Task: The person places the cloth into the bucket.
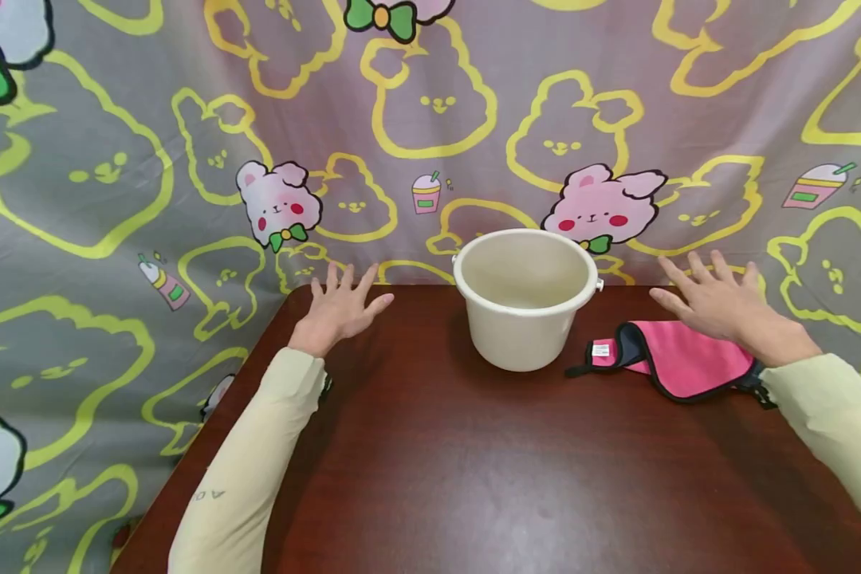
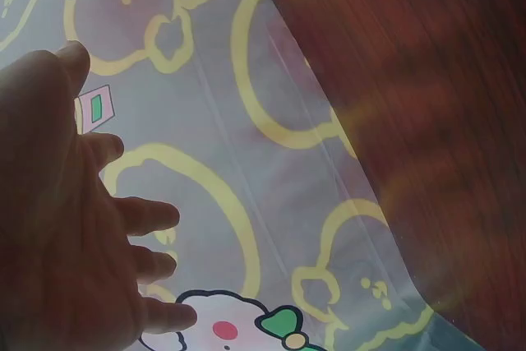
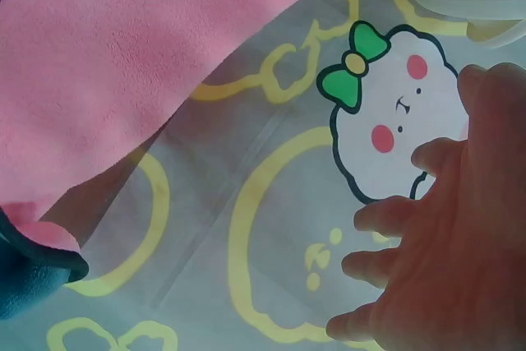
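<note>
A person's two bare hands are hovering over a dark table (image 1: 473,478), palms seemingly facing down. The left hand (image 1: 340,311) is spreading its fingers wide and holding nothing; the right hand (image 1: 725,303) is matching it, fully open, gripping nothing.

Between them, nearer the far edge, a cream bucket (image 1: 522,339) is standing upright, mouth facing up — probably set that way so that its inside is staying within reach. Nothing is showing inside it. Just to its right, a pink cloth (image 1: 696,359) with black edging is lying folded over on itself, its dark side peeking out and a white label (image 1: 600,351) showing; it is looking loosely dropped rather than neatly laid. The right hand is hanging over its far corner, apparently not touching it. Both arms are reaching forward in pale sleeves (image 1: 251,462), framing the bucket from either side, perhaps so that both hands are staying free and in plain view.

The table is reflecting a soft patch of light near the front, its reddish-brown wood grain showing. Behind and to the left, a grey curtain (image 1: 445,88) is hanging close — yellow bear outlines, pink-cheeked rabbits and little drink cups are covering it.
</note>
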`<state>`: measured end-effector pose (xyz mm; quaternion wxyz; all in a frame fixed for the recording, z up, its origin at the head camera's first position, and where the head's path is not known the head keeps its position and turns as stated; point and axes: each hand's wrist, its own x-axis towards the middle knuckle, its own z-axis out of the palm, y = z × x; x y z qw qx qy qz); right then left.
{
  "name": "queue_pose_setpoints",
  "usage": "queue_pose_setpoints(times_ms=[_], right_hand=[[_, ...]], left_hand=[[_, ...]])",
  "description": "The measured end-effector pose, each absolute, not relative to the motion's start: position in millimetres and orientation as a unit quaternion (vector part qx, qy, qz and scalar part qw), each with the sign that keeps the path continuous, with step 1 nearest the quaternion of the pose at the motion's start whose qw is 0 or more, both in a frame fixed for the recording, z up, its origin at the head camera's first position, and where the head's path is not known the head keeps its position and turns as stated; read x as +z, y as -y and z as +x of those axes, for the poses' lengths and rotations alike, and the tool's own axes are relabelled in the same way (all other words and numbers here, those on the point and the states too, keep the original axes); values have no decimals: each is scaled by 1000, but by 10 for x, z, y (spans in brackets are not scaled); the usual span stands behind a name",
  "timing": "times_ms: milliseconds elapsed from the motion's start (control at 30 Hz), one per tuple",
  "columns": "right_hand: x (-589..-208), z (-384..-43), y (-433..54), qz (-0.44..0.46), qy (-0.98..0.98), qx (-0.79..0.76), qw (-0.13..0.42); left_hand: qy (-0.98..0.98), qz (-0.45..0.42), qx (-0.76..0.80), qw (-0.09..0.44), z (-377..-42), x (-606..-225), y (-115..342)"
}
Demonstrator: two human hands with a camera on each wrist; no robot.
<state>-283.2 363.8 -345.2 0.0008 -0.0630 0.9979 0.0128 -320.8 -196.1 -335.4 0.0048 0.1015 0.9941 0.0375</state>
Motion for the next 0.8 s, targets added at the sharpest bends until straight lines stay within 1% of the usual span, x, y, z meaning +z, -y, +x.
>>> queue_pose_setpoints(times_ms=[133, 300, 467, 667, 800], right_hand=[[-3479, -2817, -3619, -66, -998, 3, -6], [-3521, -2809, -3624, -56, -998, -25, -1], [-3572, -2826, -3575, -60, -998, -35, -2], [-3644, -2839, -3519, -60, -996, -68, 10], [-3686, -2836, -3510, -58, -993, -99, 4]], left_hand=[[-994, 104, 40, 8, -3185, -3357, 1918], [-991, 109, 69, 15, -3157, -3361, 1850], [-989, 116, 92, 2, -3118, -3381, 1791], [-983, 124, 133, -2, -3053, -3415, 1694], [-978, 131, 161, -17, -3010, -3420, 1625]])
